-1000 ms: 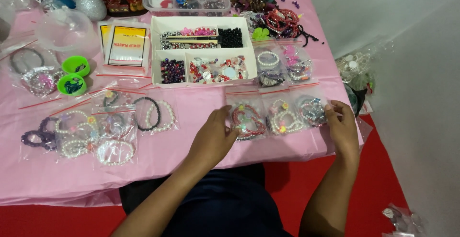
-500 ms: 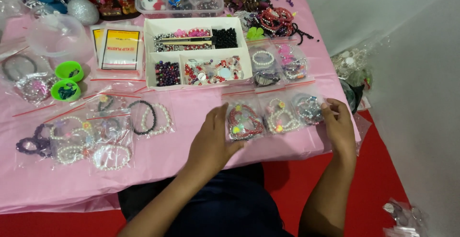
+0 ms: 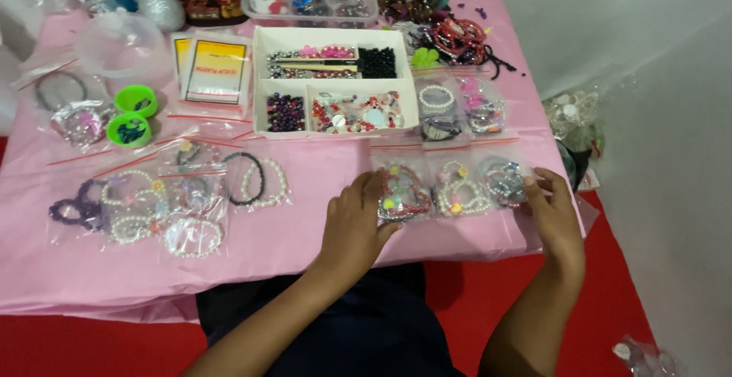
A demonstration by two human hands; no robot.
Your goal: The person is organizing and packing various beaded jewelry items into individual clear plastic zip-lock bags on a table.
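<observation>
My left hand (image 3: 354, 228) rests on the pink table cover (image 3: 305, 171), its fingertips touching the left edge of a clear zip bag with a red bead bracelet (image 3: 404, 194). Beside it lie a bag with a pearl bracelet (image 3: 461, 192) and a bag with a dark multicoloured bracelet (image 3: 505, 182). My right hand (image 3: 555, 221) pinches the right edge of that last bag with thumb and fingers. All three bags lie flat in a row near the front edge.
A white divided box of beads (image 3: 335, 80) stands at the middle back. More bagged bracelets (image 3: 164, 202) lie at the left, with two green cups (image 3: 131, 116), a clear dome (image 3: 122, 41) and yellow packets (image 3: 217, 68). Red floor (image 3: 602, 285) lies to the right.
Both hands stay at the row of three bags. The view has shifted slightly; the left fingers have crept a little onto the red bracelet bag.
</observation>
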